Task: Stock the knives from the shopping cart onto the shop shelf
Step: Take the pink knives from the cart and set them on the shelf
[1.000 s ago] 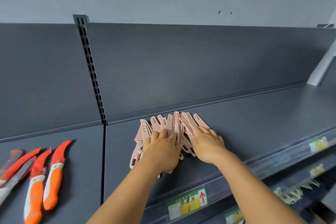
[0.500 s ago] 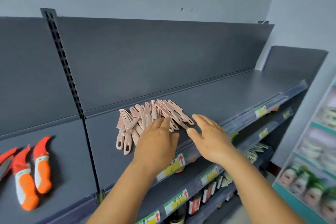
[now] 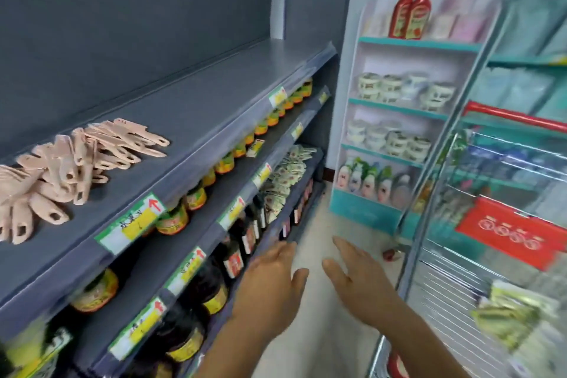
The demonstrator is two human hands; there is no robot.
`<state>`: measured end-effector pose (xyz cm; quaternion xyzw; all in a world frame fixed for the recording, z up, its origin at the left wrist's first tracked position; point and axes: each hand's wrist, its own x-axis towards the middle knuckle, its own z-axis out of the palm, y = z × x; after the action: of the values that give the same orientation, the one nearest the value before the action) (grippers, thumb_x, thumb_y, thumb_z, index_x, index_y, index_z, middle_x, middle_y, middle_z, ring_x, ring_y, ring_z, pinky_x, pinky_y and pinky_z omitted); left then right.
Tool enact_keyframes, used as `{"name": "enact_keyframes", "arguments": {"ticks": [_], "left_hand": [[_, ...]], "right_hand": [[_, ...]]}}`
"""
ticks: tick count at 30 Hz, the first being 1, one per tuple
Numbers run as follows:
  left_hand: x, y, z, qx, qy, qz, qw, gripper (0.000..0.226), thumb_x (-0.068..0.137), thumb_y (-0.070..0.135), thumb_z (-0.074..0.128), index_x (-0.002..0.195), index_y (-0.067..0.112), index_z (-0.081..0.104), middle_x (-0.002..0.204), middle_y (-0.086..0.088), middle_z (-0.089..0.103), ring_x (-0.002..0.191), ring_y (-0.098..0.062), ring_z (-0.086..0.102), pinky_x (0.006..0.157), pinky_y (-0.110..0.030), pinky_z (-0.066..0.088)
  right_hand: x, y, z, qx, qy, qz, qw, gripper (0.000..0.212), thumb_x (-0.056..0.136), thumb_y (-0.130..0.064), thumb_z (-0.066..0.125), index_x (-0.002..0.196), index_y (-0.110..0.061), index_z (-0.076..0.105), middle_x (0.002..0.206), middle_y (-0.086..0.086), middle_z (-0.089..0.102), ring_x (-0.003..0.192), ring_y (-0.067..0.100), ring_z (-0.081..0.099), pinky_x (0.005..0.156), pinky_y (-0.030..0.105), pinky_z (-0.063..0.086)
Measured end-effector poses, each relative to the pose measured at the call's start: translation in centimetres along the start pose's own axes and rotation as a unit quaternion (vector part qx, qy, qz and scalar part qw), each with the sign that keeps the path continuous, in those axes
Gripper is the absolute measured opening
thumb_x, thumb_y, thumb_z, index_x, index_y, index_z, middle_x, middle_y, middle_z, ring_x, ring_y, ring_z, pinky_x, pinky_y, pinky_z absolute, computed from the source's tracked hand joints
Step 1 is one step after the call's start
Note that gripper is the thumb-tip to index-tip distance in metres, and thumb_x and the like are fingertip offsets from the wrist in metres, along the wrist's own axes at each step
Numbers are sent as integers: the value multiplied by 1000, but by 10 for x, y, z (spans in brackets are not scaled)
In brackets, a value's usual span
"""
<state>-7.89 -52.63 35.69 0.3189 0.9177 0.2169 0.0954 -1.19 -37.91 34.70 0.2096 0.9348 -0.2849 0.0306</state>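
A second ago both my hands were pressed on the heap of pink knives (image 3: 70, 163) on the top shelf (image 3: 196, 107); half a second ago they were lifting off it. Now they are away from it, low in front of me, and my view has turned to the right, toward the shopping cart (image 3: 491, 224). I judge from this that the batch of pink knives is put down and the next step is to fetch more from the cart (what is inside it is too blurred for me to say if knives are left).

My left hand (image 3: 270, 291) has the fingers straight and only a little apart, with the thumb standing out to the side. It holds nothing; it is near the edge of a lower shelf, but I cannot tell if it touches it. My right hand (image 3: 359, 285) is also empty, fingers stretched and loosely spread, in the air between the shelves and the cart frame.

The pink knives lie in a fanned heap at the left part of the top shelf, well apart from both hands, handles toward the shelf front.
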Motion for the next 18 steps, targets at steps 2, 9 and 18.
{"name": "enact_keyframes", "arguments": {"ticks": [2, 9, 18], "left_hand": [[9, 15, 26, 8, -42, 8, 999, 55, 99, 43, 36, 149, 24, 25, 153, 7, 28, 140, -15, 27, 113, -31, 26], [45, 89, 109, 9, -165, 79, 983, 59, 100, 39, 35, 152, 21, 15, 157, 4, 21, 142, -13, 21, 115, -27, 19], [112, 191, 206, 37, -255, 151, 954, 60, 99, 37, 36, 152, 24, 11, 156, 5, 23, 141, -14, 23, 115, -30, 23]], "right_hand": [[-10, 36, 7, 18, 1, 61, 998, 69, 92, -59, 23, 150, -21, 22, 156, -3, 26, 142, 13, 26, 115, 28, 19], [-37, 147, 2, 57, 34, 196, 978, 53, 101, -42, 33, 149, -22, 24, 155, -3, 29, 142, 17, 27, 116, 32, 19], [-37, 296, -17, 100, 54, 327, 938, 61, 99, -46, 35, 151, -16, 21, 156, 3, 25, 144, 19, 22, 115, 34, 20]]}}
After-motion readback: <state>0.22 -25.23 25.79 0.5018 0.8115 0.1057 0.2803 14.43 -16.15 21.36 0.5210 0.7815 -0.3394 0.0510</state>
